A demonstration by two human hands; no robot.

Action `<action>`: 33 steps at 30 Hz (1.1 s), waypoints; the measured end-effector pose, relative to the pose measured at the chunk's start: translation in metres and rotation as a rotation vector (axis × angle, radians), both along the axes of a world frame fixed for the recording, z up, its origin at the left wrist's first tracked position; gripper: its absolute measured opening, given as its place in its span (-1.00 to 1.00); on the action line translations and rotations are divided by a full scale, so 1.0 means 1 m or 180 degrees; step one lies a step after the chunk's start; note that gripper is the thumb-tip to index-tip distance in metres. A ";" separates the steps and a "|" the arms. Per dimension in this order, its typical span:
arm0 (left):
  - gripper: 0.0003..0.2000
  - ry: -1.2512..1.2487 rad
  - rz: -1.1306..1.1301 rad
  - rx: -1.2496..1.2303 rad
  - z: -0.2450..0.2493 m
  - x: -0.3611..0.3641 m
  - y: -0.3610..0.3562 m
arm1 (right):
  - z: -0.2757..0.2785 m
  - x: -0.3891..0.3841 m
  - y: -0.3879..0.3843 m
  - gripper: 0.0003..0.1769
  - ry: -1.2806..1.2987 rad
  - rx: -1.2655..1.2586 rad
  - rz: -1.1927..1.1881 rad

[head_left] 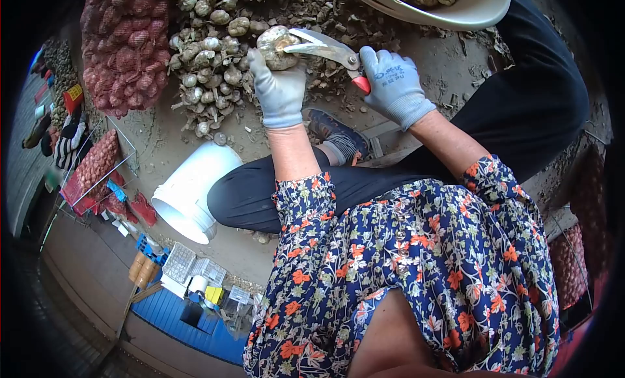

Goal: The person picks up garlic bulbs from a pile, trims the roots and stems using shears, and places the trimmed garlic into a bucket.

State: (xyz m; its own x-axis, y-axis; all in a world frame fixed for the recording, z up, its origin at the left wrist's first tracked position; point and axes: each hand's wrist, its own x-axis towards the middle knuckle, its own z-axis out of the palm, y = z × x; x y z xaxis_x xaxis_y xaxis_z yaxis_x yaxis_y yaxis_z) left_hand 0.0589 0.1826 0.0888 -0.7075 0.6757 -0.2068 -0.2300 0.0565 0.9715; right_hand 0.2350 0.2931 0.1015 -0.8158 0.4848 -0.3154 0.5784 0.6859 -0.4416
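In the head view my left hand [281, 95], in a pale work glove, is closed around a large garlic bulb [275, 44]. My right hand [398, 85], in a grey-white glove with blue print, grips pruning shears [335, 51] with red handles. The blades are apart, and their tips reach the right side of the bulb. Most of the handles are hidden inside my right hand. Below and left of the bulb lies a heap of garlic [207, 72] with stalks and dry leaves.
A red mesh sack of garlic [127, 49] stands at upper left. A white bucket [195, 189] lies tipped by my knee. At the top right is a cream basin [449, 16] holding bulbs. Farther left are a person in a striped top [70, 145] and another sack [99, 160].
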 end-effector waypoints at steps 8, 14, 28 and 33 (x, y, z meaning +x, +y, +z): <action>-0.55 -0.2145 0.1644 0.0803 0.006 0.029 0.026 | 0.006 -0.005 -0.012 -0.51 -0.0137 -0.0125 -0.0020; -0.51 -0.0895 0.1473 0.0170 0.009 0.051 0.032 | 0.004 -0.005 -0.016 -0.50 -0.0412 -0.0420 -0.0001; -0.39 -0.3180 0.1002 0.0920 -0.020 0.028 0.000 | -0.036 0.012 -0.010 -0.53 -0.0568 -0.1639 -0.0877; -0.65 -0.2659 0.1189 0.1043 -0.034 0.015 -0.016 | -0.037 0.015 -0.017 -0.44 -0.0572 -0.2058 -0.1059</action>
State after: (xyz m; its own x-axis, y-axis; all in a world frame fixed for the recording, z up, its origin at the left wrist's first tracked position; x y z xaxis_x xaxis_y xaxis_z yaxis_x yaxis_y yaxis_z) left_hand 0.0742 0.1667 0.0550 -0.5989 0.5509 -0.5813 -0.8008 -0.4045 0.4416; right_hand 0.2501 0.2763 0.0647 -0.5675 0.3696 -0.7358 0.8112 0.0980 -0.5765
